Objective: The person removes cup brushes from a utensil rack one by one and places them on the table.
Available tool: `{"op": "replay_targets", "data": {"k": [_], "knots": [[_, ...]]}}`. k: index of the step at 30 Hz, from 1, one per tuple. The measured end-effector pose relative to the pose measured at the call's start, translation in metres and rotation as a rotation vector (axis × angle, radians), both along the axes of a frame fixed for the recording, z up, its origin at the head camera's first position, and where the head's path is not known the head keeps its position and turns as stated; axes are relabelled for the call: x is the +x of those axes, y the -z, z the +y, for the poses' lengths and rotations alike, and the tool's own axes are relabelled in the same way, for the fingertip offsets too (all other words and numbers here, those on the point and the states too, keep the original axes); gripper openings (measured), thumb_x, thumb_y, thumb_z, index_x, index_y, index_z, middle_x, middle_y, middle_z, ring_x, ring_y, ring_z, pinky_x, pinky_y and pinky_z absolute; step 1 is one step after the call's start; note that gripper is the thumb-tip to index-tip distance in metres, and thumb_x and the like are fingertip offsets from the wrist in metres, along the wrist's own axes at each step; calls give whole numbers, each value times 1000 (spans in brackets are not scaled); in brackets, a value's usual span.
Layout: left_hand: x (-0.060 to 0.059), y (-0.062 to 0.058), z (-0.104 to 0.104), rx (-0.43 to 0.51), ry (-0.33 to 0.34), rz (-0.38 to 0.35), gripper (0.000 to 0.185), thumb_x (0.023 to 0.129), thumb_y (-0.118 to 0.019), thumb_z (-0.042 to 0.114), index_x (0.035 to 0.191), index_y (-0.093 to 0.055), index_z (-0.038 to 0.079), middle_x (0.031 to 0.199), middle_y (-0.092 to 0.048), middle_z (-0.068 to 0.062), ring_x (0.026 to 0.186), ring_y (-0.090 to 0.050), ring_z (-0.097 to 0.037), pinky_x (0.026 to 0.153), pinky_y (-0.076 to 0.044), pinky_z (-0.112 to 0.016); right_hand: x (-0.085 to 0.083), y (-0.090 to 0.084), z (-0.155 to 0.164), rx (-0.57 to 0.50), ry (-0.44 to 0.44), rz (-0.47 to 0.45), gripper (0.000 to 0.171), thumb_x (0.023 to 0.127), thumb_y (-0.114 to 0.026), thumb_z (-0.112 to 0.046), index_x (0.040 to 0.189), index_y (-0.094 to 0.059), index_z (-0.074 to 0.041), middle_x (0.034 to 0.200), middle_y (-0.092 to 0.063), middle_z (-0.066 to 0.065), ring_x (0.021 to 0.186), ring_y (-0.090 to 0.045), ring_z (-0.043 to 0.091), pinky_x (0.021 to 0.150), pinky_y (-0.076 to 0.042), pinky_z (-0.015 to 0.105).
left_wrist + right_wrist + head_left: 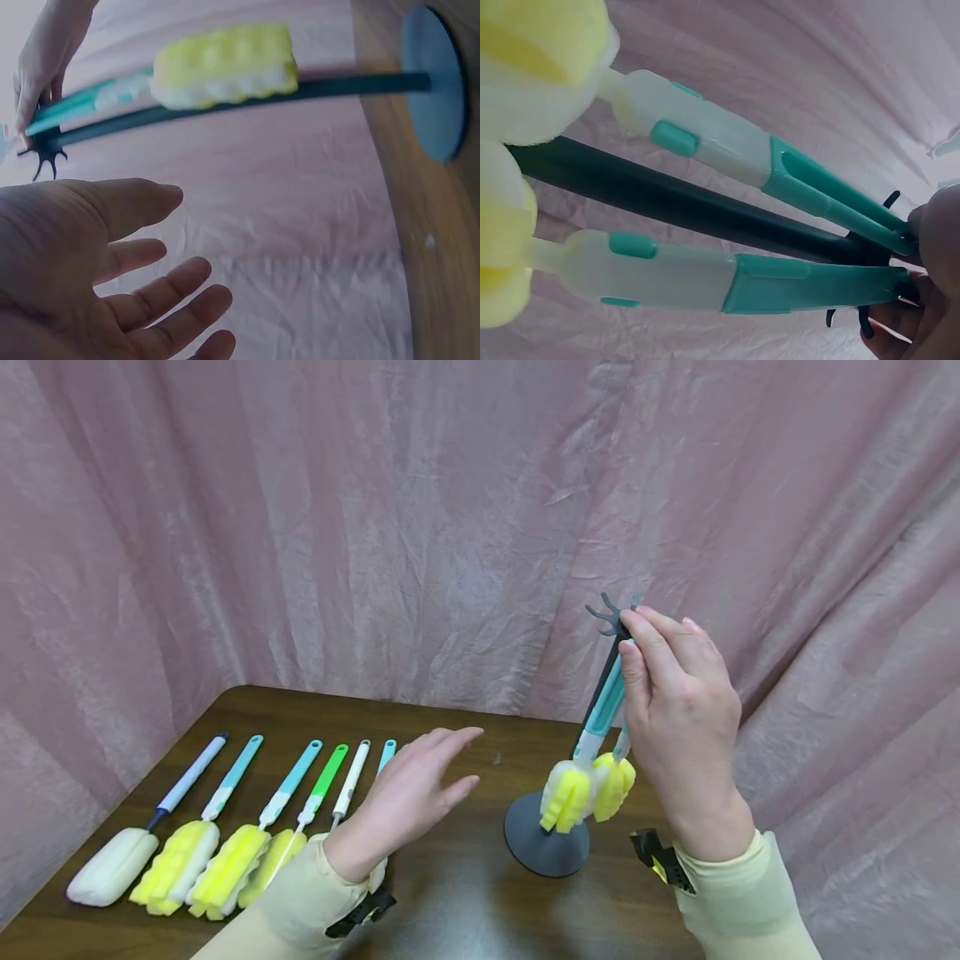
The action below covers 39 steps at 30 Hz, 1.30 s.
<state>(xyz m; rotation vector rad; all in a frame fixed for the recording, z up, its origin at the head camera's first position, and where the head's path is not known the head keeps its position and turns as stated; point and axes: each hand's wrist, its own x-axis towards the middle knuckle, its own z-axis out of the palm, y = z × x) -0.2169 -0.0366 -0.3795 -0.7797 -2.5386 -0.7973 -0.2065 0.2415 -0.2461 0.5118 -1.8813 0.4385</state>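
My right hand (684, 697) is at the top of a dark hook stand (547, 847), its thumb and fingers pinching the handle end of a teal-and-white bottle brush (606, 697). This brush hangs head-down along the pole. A second brush, with a yellow-and-white sponge head (615, 787), hangs beside it; in the right wrist view its teal handle (817, 286) ends at a dark hook. My left hand (408, 789) hovers over the table with fingers extended, holding nothing. In the left wrist view, its palm (45, 247) lies below the stand's hooks (48, 154).
Several sponge brushes lie in a row on the brown wooden table (465, 860): a cream-headed one (112, 868) at far left, yellow-headed ones (180, 860) beside it, one with a green handle (326, 781). My left forearm partly covers the row. A pink curtain (420, 527) hangs behind.
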Motion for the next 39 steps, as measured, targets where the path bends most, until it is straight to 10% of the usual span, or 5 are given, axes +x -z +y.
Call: {"op": "replay_targets", "data": {"k": [10,25,39], "knots": [[-3,-12,39,79,124,-63,68,97,-89,30,157,-59,19,129,-71,2,114,-69,-18,90,-58,-43,1,-4,2,69,17,-40,38,109,-71,-17,146,-71,-5,137,-74,17,123,-69,43,124,-39,48],[-11,-15,86,216,142,-160,69,100,-86,35,157,-53,16,133,-70,-3,119,-69,-21,93,-58,-45,0,-2,29,124,0,-125,59,99,-84,-14,152,-61,-3,142,-70,18,134,-63,42,124,-40,49],[-28,-26,103,213,68,32,45,93,-94,30,125,-65,14,95,-71,7,76,-58,-13,66,-48,-31,-7,-4,12,208,59,-69,58,102,-82,-18,153,-60,-3,134,-73,22,128,-62,46,114,-46,56]]}}
